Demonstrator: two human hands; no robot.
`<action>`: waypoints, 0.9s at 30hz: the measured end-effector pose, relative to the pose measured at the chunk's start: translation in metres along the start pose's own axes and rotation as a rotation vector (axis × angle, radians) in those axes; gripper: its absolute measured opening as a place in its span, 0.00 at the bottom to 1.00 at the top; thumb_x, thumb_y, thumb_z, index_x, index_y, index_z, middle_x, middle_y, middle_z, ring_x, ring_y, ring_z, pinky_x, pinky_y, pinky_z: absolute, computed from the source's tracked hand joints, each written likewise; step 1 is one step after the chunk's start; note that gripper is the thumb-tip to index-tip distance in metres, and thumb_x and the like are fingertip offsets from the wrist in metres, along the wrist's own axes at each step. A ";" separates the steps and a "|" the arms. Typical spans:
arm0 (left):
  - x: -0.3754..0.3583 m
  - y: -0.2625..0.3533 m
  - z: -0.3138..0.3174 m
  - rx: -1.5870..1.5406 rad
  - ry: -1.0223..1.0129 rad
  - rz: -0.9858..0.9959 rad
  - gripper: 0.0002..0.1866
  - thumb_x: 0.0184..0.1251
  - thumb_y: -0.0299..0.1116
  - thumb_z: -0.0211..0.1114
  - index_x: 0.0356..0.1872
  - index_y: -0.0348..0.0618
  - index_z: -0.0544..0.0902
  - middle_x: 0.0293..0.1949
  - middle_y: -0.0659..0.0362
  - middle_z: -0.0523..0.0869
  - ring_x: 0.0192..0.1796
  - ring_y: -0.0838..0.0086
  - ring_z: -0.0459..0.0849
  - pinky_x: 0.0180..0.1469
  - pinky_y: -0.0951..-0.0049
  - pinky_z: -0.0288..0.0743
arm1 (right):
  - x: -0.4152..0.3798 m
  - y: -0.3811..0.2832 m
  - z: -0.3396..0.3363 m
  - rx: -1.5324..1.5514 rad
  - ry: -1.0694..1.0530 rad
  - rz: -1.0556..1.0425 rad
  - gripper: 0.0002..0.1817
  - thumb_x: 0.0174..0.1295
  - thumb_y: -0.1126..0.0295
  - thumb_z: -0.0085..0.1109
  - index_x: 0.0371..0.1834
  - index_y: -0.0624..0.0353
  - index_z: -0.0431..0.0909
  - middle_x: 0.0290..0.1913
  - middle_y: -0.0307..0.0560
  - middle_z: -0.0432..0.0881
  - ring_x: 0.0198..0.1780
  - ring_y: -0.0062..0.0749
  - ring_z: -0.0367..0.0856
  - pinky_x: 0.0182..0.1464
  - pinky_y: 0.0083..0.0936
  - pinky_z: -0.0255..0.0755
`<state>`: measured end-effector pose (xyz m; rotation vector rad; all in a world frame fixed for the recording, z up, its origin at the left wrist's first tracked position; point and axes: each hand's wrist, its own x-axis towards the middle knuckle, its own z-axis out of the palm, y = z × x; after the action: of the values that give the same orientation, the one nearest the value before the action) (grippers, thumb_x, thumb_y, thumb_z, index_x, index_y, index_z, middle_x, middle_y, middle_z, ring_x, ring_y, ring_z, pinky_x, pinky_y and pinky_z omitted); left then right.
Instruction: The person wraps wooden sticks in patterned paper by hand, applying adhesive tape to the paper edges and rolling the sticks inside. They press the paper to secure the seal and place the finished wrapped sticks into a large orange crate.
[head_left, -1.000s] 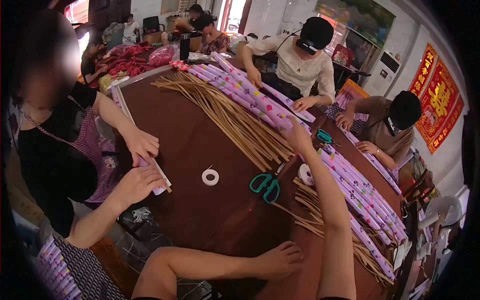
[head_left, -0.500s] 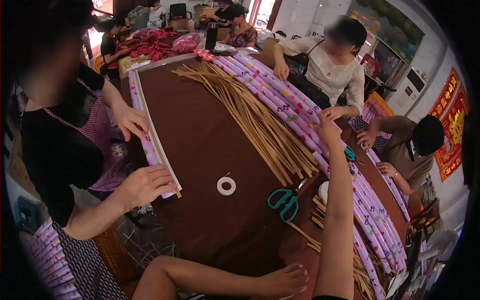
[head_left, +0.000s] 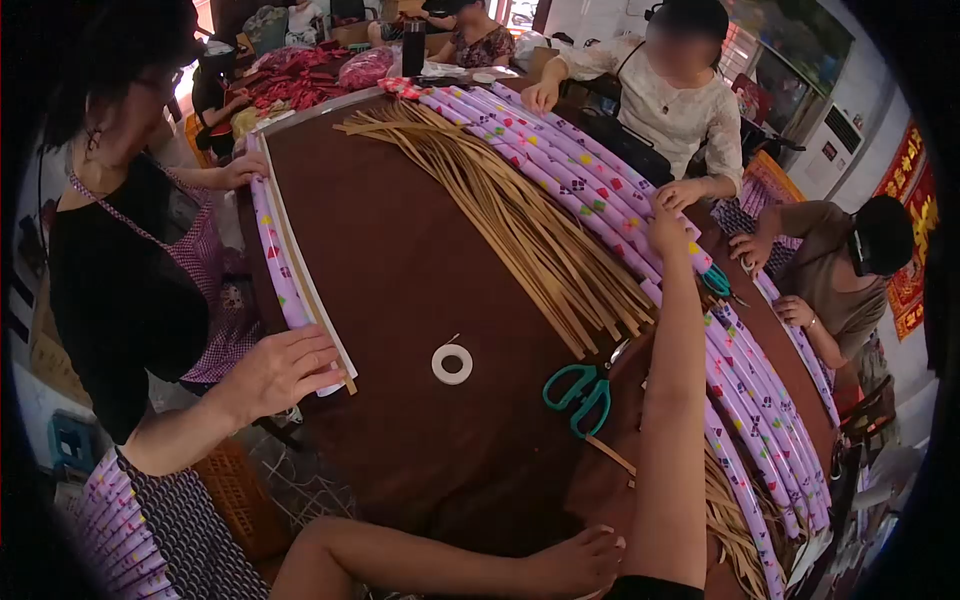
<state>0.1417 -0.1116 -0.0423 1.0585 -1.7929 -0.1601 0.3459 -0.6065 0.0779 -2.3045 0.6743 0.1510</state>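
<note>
My right hand point(head_left: 668, 228) reached far across the table point(head_left: 400, 250), fingers resting on the purple wrapped rods point(head_left: 570, 175); whether they gripped one I couldn't tell. My left hand point(head_left: 585, 560) lay flat, open, near me.

2 bare forearms in view, no sleeves visible on either up to the frame edge. Left hand point(head_left: 580, 560): no ring, watch or bracelet visible; fingers and nails bare as far as can be seen. Right hand point(head_left: 668, 232): far from camera, small in frame, no glove, no wristband seen. No tape, bandage or markings on either arm. A dark strip sits at the bottom edge under the right arm; can't tell whether it's clothing.
</note>
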 end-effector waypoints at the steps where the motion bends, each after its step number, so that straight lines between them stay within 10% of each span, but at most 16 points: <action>1: 0.000 0.001 0.000 0.000 0.003 -0.003 0.17 0.61 0.32 0.62 0.51 0.40 0.79 0.55 0.51 0.75 0.62 0.56 0.70 0.70 0.50 0.58 | -0.003 -0.006 0.006 0.162 -0.157 -0.019 0.32 0.65 0.54 0.58 0.73 0.35 0.62 0.76 0.45 0.62 0.71 0.55 0.65 0.67 0.63 0.54; 3: 0.000 0.002 0.001 -0.003 0.004 -0.009 0.17 0.62 0.32 0.62 0.51 0.40 0.79 0.55 0.51 0.75 0.62 0.56 0.70 0.70 0.50 0.59 | 0.009 -0.010 0.056 -0.601 0.520 0.281 0.33 0.65 0.53 0.57 0.74 0.35 0.61 0.76 0.45 0.61 0.71 0.56 0.64 0.67 0.65 0.54; 8: 0.001 0.002 0.000 -0.010 0.002 -0.018 0.17 0.62 0.33 0.62 0.51 0.40 0.79 0.55 0.51 0.75 0.62 0.56 0.70 0.70 0.50 0.59 | 0.007 0.000 0.059 -0.570 0.567 0.216 0.29 0.71 0.46 0.39 0.74 0.37 0.62 0.76 0.44 0.61 0.69 0.60 0.67 0.69 0.64 0.52; 20: 0.002 -0.001 -0.005 0.025 -0.021 -0.018 0.17 0.62 0.33 0.63 0.51 0.40 0.79 0.55 0.50 0.75 0.62 0.55 0.71 0.69 0.50 0.60 | -0.006 -0.022 0.077 -0.604 0.579 0.279 0.36 0.72 0.37 0.31 0.75 0.46 0.58 0.75 0.47 0.63 0.74 0.44 0.62 0.74 0.64 0.42; 27: 0.010 -0.011 -0.017 0.053 -0.212 -0.068 0.14 0.61 0.30 0.67 0.47 0.40 0.81 0.53 0.50 0.76 0.60 0.55 0.73 0.65 0.50 0.66 | -0.093 -0.124 0.174 -0.261 0.866 -0.759 0.15 0.61 0.66 0.63 0.49 0.58 0.77 0.47 0.53 0.82 0.52 0.51 0.78 0.59 0.44 0.68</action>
<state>0.1607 -0.1200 -0.0337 1.1773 -1.9599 -0.2767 0.3441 -0.3752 0.0527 -2.6685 0.1094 -1.2181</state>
